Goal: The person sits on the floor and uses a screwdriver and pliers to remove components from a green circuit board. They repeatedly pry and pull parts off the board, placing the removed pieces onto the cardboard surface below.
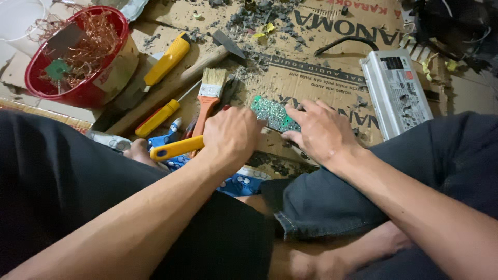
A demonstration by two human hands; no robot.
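I see a green circuit board (pixel 274 113), small rect. w/ pale traces & tiny parts, flat on cardboard (pixel 321 78) just left of the grey metal box (pixel 397 93). Right hand (pixel 321 132) fingers spread, pressing the board's near edge. Left hand (pixel 231 137) fingers curled tight round a yellow-handled tool (pixel 176 148), at the board's left end.
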